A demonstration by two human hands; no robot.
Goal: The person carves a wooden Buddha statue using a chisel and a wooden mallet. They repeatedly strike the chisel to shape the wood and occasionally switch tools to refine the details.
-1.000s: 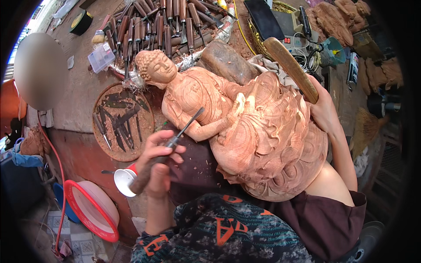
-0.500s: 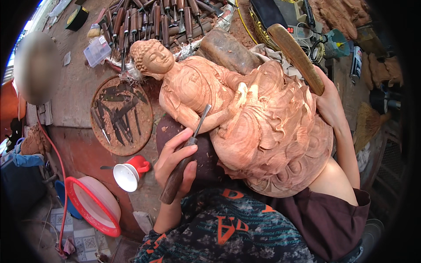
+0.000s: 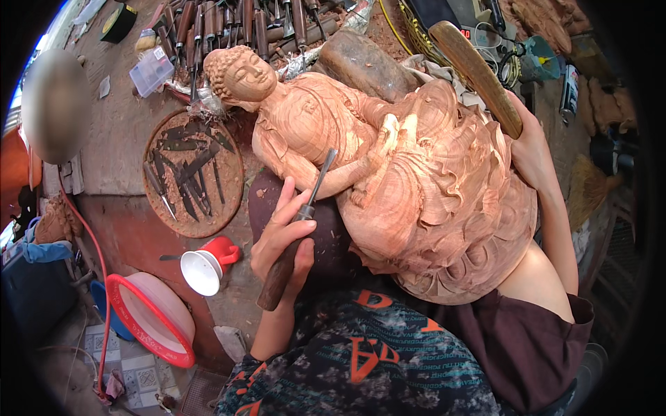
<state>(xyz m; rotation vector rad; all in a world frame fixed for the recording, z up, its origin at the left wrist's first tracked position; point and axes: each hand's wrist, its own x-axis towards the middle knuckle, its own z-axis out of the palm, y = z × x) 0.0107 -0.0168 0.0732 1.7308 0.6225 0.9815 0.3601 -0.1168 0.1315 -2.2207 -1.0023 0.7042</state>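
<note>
A carved wooden Buddha statue [image 3: 409, 208] lies tilted across my lap, its head toward the far left and its lotus base at the right. In my left hand [image 3: 281, 239] is a wood chisel [image 3: 279, 274], gripped by its dark handle. The steel blade points up past the statue's forearm; whether its tip touches the wood, I cannot tell. My right hand [image 3: 533, 149] grips the lower end of a long wooden mallet [image 3: 472, 73] beyond the statue's base. The palm and some fingers of that hand are hidden.
Many chisels [image 3: 248, 24] lie along the back. A round tray [image 3: 232, 208] holds several blades, left of the statue. Nearer are a red-and-white cup [image 3: 202, 270] and a red-rimmed basin [image 3: 187, 357]. A wooden block [image 3: 361, 66] sits behind the statue.
The whole view has shifted slightly, with the statue and both hands a little farther right. Both hands keep their holds on the chisel and the mallet.
</note>
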